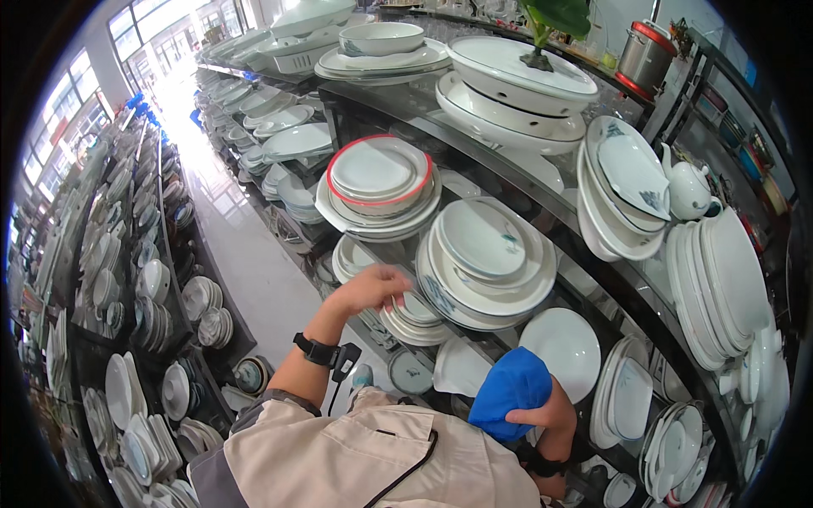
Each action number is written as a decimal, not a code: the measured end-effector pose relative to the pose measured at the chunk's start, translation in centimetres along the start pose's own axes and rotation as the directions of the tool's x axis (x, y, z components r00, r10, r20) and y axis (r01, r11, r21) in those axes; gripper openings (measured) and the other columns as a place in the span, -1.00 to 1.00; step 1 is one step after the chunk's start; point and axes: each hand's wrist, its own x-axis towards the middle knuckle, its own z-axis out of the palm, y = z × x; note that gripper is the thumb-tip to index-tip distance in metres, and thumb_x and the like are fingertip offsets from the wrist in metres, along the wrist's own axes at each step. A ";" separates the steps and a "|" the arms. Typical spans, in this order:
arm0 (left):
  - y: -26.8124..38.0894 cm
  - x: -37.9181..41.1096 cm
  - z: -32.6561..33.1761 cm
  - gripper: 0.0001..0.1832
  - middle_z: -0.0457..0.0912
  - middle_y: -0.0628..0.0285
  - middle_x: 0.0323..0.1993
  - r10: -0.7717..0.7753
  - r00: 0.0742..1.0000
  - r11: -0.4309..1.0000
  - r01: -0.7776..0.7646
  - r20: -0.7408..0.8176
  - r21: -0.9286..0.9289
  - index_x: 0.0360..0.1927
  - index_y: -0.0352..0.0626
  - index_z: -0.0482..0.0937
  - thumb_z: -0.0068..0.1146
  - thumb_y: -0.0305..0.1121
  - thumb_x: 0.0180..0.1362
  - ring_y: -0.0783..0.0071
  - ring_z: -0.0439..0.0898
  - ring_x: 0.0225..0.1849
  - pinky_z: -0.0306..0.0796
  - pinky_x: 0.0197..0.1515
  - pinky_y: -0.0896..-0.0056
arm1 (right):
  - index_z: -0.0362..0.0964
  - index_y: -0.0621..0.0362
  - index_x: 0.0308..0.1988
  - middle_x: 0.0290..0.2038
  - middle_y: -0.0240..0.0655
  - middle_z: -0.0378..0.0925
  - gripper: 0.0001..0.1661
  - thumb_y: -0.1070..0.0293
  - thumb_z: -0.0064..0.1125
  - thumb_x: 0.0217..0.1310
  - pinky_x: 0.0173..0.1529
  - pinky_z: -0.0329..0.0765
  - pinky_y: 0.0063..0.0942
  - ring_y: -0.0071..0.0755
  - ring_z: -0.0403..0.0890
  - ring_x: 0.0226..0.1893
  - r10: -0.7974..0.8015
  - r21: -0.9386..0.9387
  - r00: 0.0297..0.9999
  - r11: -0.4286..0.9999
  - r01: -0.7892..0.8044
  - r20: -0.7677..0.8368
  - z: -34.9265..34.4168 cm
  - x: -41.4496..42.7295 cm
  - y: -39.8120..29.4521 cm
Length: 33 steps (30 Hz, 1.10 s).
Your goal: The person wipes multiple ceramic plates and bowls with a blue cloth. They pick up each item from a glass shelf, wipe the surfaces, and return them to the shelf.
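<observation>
My right hand grips a bunched blue cloth in front of the lower shelf, close to a round white plate. My left hand is blurred, with its fingers bent, near the front edge of the middle shelf. Whether it holds or touches anything cannot be told. Just right of it sits a stack of oval dishes, topped by a white dish with a blue-green motif. Beyond the hand stands a stack of plates with a red-rimmed plate near its top. Smaller stacked plates lie below the hand.
Lidded white serving dishes and a teapot stand on the upper glass shelf. A steel pot with red bands is at the back right. On the left, a tiled aisle separates this rack from another crockery rack.
</observation>
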 end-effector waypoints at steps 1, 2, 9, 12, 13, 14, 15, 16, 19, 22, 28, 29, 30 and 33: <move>0.3 0.3 -1.8 -0.75 0.65 0.36 -0.49 0.032 0.993 0.999 -0.032 -0.110 0.002 -0.24 -0.16 0.62 0.21 -0.18 0.36 0.63 0.54 -0.60 0.35 -0.57 0.58 | 0.44 0.30 0.21 0.04 -0.26 0.65 -0.08 0.38 0.70 -0.19 0.20 0.53 -0.34 -0.39 0.63 0.03 -0.012 0.011 1.000 1.000 0.012 -0.001 0.8 1.2 -0.5; 0.2 1.0 -3.8 -0.75 0.63 0.36 -0.51 0.073 0.973 0.997 -0.074 -0.217 0.000 -0.26 -0.17 0.61 0.23 -0.19 0.36 0.63 0.53 -0.60 0.35 -0.57 0.57 | 0.43 0.30 0.21 0.03 -0.25 0.65 -0.09 0.38 0.69 -0.18 0.20 0.53 -0.34 -0.39 0.63 0.03 -0.020 0.001 1.000 1.000 0.020 -0.024 1.7 2.5 -1.0; -1.8 8.7 -19.0 -0.59 0.63 0.18 -0.55 0.438 0.576 0.895 -0.208 -0.690 0.394 -0.29 -0.33 0.61 0.28 -0.09 0.28 0.48 0.59 -0.55 0.47 -0.43 0.36 | 0.42 0.29 0.24 0.07 -0.23 0.62 -0.18 0.37 0.60 -0.02 0.21 0.51 -0.32 -0.38 0.61 0.05 -0.136 -0.090 0.979 0.988 0.123 -0.152 10.9 16.1 -5.0; -0.7 10.4 -23.1 -0.56 0.64 0.17 -0.55 0.270 0.720 0.960 -0.146 -0.640 0.241 -0.29 -0.32 0.62 0.25 -0.04 0.29 0.48 0.61 -0.57 0.47 -0.42 0.37 | 0.43 0.30 0.22 0.05 -0.24 0.62 -0.24 0.34 0.56 0.05 0.22 0.50 -0.32 -0.39 0.60 0.05 -0.232 -0.177 0.934 0.966 0.189 -0.272 14.2 22.7 -5.4; 0.2 10.7 -24.3 -0.55 0.65 0.17 -0.56 0.211 0.770 0.974 -0.111 -0.602 0.199 -0.29 -0.32 0.63 0.25 -0.02 0.30 0.47 0.61 -0.57 0.47 -0.42 0.37 | 0.44 0.30 0.21 0.05 -0.24 0.62 -0.27 0.34 0.54 0.07 0.22 0.50 -0.32 -0.39 0.60 0.05 -0.219 -0.129 0.930 0.974 0.188 -0.297 15.0 24.6 -5.5; 0.2 11.6 -25.5 -0.53 0.66 0.17 -0.56 0.194 0.809 0.975 -0.095 -0.555 0.203 -0.26 -0.33 0.62 0.22 0.00 0.31 0.46 0.62 -0.58 0.47 -0.43 0.39 | 0.44 0.30 0.20 0.05 -0.24 0.62 -0.29 0.34 0.53 0.09 0.23 0.50 -0.33 -0.39 0.60 0.05 -0.204 -0.081 0.925 0.979 0.188 -0.320 15.5 26.5 -5.3; 0.4 12.2 -26.6 -0.53 0.66 0.17 -0.56 0.177 0.829 0.979 -0.094 -0.530 0.180 -0.24 -0.34 0.62 0.22 -0.01 0.31 0.46 0.62 -0.59 0.47 -0.44 0.39 | 0.45 0.30 0.20 0.05 -0.24 0.63 -0.31 0.34 0.52 0.10 0.23 0.50 -0.33 -0.39 0.60 0.06 -0.193 -0.030 0.921 0.980 0.194 -0.338 16.2 28.4 -5.2; 0.5 12.7 -27.5 -0.53 0.66 0.17 -0.57 0.160 0.849 0.983 -0.091 -0.503 0.158 -0.23 -0.35 0.62 0.22 -0.02 0.31 0.46 0.62 -0.59 0.47 -0.45 0.40 | 0.46 0.29 0.19 0.03 -0.25 0.64 -0.36 0.34 0.48 0.15 0.23 0.51 -0.33 -0.38 0.61 0.05 -0.206 -0.020 0.902 0.977 0.214 -0.379 17.0 30.0 -5.5; 1.5 13.9 -29.2 -0.54 0.68 0.16 -0.58 0.143 0.888 0.987 -0.093 -0.438 0.133 -0.20 -0.36 0.61 0.22 -0.04 0.30 0.45 0.64 -0.59 0.47 -0.46 0.41 | 0.46 0.29 0.19 0.01 -0.25 0.65 -0.37 0.36 0.47 0.16 0.22 0.51 -0.34 -0.36 0.63 0.04 -0.161 0.039 0.843 0.977 0.211 -0.513 18.4 33.8 -5.0; 2.4 15.2 -30.2 -0.53 0.70 0.14 -0.58 0.129 0.922 0.982 -0.066 -0.365 0.179 -0.25 -0.35 0.62 0.23 -0.02 0.27 0.42 0.67 -0.57 0.49 -0.44 0.39 | 0.48 0.27 0.17 0.02 -0.25 0.65 -0.43 0.37 0.45 0.21 0.19 0.54 -0.35 -0.37 0.63 0.02 -0.119 0.156 0.839 0.960 0.234 -0.531 18.3 36.6 -3.7; 4.1 16.6 -31.4 -0.54 0.65 0.15 -0.65 0.185 0.951 0.882 -0.050 -0.246 0.469 -0.43 -0.36 0.63 0.28 -0.07 0.26 0.46 0.65 -0.61 0.48 -0.48 0.41 | 0.52 0.26 0.13 0.03 -0.24 0.65 -0.50 0.39 0.43 0.22 0.17 0.57 -0.32 -0.33 0.65 0.01 -0.043 0.269 0.844 0.938 0.219 -0.535 19.9 39.7 -3.9; 4.6 16.5 -31.4 -0.54 0.66 0.13 -0.65 0.178 0.959 0.865 -0.044 -0.223 0.500 -0.45 -0.37 0.64 0.30 -0.08 0.25 0.44 0.66 -0.60 0.50 -0.46 0.39 | 0.52 0.26 0.13 0.03 -0.24 0.65 -0.50 0.40 0.43 0.22 0.17 0.58 -0.31 -0.32 0.65 0.02 -0.046 0.266 0.839 0.938 0.223 -0.542 20.1 40.1 -3.9; 5.1 16.3 -31.4 -0.54 0.66 0.11 -0.65 0.169 0.964 0.846 -0.036 -0.203 0.532 -0.47 -0.38 0.64 0.31 -0.09 0.23 0.43 0.67 -0.59 0.51 -0.44 0.38 | 0.52 0.26 0.13 0.03 -0.23 0.65 -0.50 0.40 0.43 0.22 0.16 0.58 -0.30 -0.31 0.65 0.02 -0.049 0.265 0.836 0.937 0.228 -0.546 20.3 40.5 -3.7; 4.7 16.8 -31.9 -0.55 0.69 0.08 -0.62 0.180 0.974 0.842 -0.078 -0.141 0.535 -0.49 -0.41 0.66 0.34 -0.12 0.18 0.41 0.68 -0.58 0.53 -0.41 0.36 | 0.52 0.25 0.14 0.03 -0.22 0.65 -0.48 0.39 0.44 0.20 0.15 0.60 -0.29 -0.31 0.65 0.02 -0.041 0.265 0.820 0.936 0.231 -0.571 20.3 41.6 -3.0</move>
